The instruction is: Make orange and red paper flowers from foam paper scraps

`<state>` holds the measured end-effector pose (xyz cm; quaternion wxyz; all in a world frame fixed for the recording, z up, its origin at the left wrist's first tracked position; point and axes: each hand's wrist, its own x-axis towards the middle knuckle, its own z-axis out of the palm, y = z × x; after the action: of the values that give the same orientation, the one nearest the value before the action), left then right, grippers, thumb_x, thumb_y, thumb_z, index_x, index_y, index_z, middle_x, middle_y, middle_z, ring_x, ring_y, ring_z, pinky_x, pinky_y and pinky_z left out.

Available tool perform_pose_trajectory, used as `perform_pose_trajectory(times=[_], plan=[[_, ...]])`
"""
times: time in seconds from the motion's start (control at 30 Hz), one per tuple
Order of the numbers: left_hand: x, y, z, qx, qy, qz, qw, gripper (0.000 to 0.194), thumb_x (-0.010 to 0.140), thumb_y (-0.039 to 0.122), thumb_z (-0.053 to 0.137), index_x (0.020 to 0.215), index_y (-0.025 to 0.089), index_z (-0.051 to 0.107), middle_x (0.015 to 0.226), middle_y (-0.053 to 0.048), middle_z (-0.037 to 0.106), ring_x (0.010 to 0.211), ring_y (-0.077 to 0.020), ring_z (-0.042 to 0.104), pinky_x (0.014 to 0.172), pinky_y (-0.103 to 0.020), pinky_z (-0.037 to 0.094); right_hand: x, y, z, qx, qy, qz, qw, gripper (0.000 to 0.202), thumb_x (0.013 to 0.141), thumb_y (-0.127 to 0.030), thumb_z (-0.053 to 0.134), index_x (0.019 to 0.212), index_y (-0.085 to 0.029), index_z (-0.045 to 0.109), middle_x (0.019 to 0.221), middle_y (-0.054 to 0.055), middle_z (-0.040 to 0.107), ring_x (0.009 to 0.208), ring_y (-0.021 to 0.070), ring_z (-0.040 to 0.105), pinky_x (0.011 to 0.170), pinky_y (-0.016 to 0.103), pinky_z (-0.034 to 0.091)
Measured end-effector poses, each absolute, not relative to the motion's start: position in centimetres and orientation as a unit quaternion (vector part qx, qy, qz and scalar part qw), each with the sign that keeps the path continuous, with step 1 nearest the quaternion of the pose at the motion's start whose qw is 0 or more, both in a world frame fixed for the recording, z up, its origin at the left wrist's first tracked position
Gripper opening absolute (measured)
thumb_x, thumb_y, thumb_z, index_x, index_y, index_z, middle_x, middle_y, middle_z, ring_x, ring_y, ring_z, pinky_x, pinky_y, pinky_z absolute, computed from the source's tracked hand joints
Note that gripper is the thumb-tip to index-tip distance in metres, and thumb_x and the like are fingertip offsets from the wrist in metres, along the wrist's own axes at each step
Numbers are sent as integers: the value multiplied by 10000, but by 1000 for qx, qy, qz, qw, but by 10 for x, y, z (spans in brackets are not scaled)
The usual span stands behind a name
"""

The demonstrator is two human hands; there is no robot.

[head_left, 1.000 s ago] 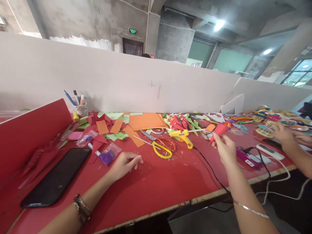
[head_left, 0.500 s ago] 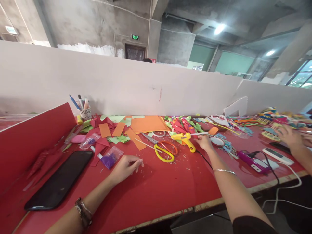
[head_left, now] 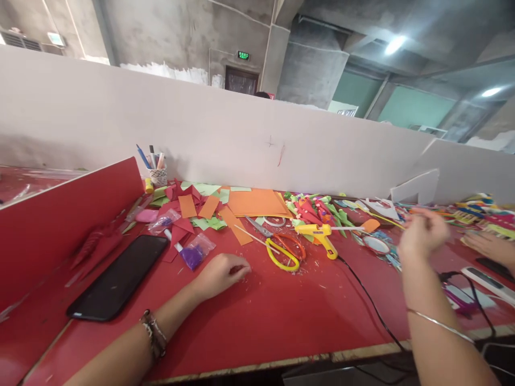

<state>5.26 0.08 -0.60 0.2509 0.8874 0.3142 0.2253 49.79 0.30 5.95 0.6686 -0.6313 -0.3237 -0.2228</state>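
My left hand (head_left: 222, 274) rests on the red table (head_left: 257, 321) with its fingers curled together; whether anything small is between them is hidden. It lies right of a bag of purple material (head_left: 192, 256) and below the scissors with yellow and orange handles (head_left: 284, 257). My right hand (head_left: 422, 233) is raised over the craft pieces at the right, fingers bent and blurred, so its hold is unclear. The yellow glue gun (head_left: 319, 236) lies between my hands, touched by neither, with a stick from its back and a black cord.
A black phone (head_left: 118, 279) lies at the left beside a red upright panel (head_left: 72, 230). Orange paper (head_left: 253, 203) and red and green pieces (head_left: 317, 208) line the back. Another person's hand (head_left: 488, 246) is at the far right near a white power strip (head_left: 488, 284).
My right hand has left the glue gun's side and moved right and up. The view has turned slightly, and my left hand remains on the table, its fingers more tucked in.
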Motion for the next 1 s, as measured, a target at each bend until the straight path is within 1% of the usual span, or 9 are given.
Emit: perform_pose_trajectory(times=[0.13,0.2,0.3,0.4,0.47,0.7,0.8,0.87,1.0], plan=[[53,1,-8,910,305,183,210,208,829,247,421,820,191,621,745,1,645,647,-105,555,584,-175,357,444,-14,115,-479,-375,-265,748,242,657,-111,389,785,-142,592,534,-26,456,430,75,429,440,210,351],[53,0,-9,917,300,172,199,194,820,235,433,814,200,624,748,7,651,652,-106,563,585,-174,356,401,-24,130,-447,-463,-229,731,178,684,-126,443,751,-160,604,542,-20,484,446,72,443,445,203,348],[53,-1,-9,922,291,172,187,188,814,222,436,814,213,624,746,16,654,659,-105,571,584,-172,355,335,-32,136,-493,-617,-107,603,148,760,-194,465,793,-191,609,638,2,557,541,89,499,507,213,398],[49,1,-9,924,302,172,159,197,820,215,420,789,213,615,716,23,646,636,-100,568,575,-173,358,284,-23,132,-477,-801,13,362,146,781,-245,481,833,-225,617,762,0,612,658,106,549,582,220,422],[45,6,-8,919,325,177,136,209,827,212,401,794,202,607,732,9,640,654,-110,567,589,-185,367,261,-2,127,-430,-863,59,258,159,797,-260,467,825,-230,620,788,-12,626,672,99,549,591,211,413],[35,19,-7,902,381,182,88,208,832,199,379,842,184,586,831,-40,579,803,-155,516,710,-246,382,223,122,95,-521,-839,64,142,182,815,-204,463,955,-181,577,898,15,621,785,98,555,703,197,412],[32,19,-10,896,406,170,69,168,802,194,424,869,187,578,853,-50,550,818,-175,497,719,-278,382,221,163,66,-551,-827,71,83,271,776,-232,563,1036,-161,543,1022,70,581,862,148,556,742,262,446],[31,20,-11,890,423,162,56,173,787,196,445,911,184,565,883,-60,535,836,-190,487,731,-303,381,222,179,47,-566,-820,71,50,273,845,-293,472,1081,-157,499,1088,69,528,910,165,546,768,363,466],[30,19,-11,880,449,148,38,176,795,214,434,926,180,547,911,-67,521,872,-210,472,775,-347,364,229,190,18,-585,-808,63,7,282,848,-294,467,1094,-157,490,1101,71,519,925,171,541,776,374,465]])
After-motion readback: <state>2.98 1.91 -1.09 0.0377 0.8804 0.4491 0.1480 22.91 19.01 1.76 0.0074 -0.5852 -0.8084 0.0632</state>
